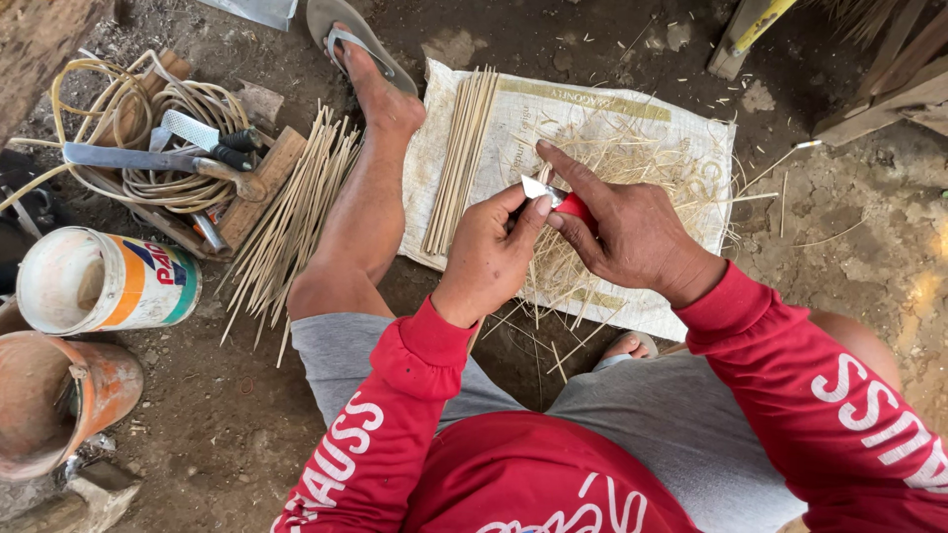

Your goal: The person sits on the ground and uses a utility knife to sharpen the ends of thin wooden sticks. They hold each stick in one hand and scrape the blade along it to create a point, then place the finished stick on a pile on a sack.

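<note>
While both hands work mid-frame, scanning from the left: orange pot (44, 395) and white paint can (104, 279) on the dirt, then coiled rattan (148, 118) with 2 knives (163, 158) lying on it, then a fan of loose bamboo sticks (291, 222) beside the outstretched leg. Left hand (489, 262) is curled nearly closed, thumb up against the blade; the stick it seems to pinch is hidden, can't tell for sure. Right hand (627, 232) is wrapped tight round a red-handled knife (555, 197), forefinger extended along it. Both sit over the white woven sack (681, 148), which carries a neat stick bundle (459, 158) and a pile of shavings (612, 158). Judgement: keep the thumb behind the edge, shallow cuts, stroke away from the body. Open room is ahead over the sack; timber offcuts (884, 84) crowd the far right, bare knees close underneath.
</note>
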`<action>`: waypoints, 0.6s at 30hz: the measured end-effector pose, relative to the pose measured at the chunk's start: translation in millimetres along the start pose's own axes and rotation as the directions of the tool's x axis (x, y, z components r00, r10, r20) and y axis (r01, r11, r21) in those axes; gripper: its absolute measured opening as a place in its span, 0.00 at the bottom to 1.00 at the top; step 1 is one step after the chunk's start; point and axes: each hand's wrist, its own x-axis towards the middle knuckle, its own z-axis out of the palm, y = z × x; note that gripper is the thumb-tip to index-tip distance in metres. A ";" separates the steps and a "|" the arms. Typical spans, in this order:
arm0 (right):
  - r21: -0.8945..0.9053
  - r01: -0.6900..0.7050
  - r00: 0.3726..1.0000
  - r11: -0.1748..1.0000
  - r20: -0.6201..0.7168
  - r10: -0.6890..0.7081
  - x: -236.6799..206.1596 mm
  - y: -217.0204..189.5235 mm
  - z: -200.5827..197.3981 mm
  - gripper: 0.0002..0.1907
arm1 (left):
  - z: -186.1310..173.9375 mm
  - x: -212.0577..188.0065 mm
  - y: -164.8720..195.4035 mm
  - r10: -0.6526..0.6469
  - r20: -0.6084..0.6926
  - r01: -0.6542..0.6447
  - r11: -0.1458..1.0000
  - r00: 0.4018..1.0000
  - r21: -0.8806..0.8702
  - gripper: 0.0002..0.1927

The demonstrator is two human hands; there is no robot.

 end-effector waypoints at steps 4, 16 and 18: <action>0.049 0.037 0.999 0.998 0.008 -0.038 1.6 4.3 -6.2 0.38 | 3.8 5.2 -2.4 -0.006 0.018 0.007 0.999 1.000 -0.035 0.13; 0.018 -0.031 0.999 0.999 -0.032 0.032 0.7 9.3 -7.0 0.34 | 14.9 14.5 7.0 -0.048 -0.088 0.051 0.998 0.995 0.027 0.15; 0.004 -0.031 0.998 1.000 -0.054 0.031 -0.5 9.0 -4.4 0.33 | 17.9 13.5 9.6 0.013 -0.144 -0.003 0.997 0.989 0.072 0.15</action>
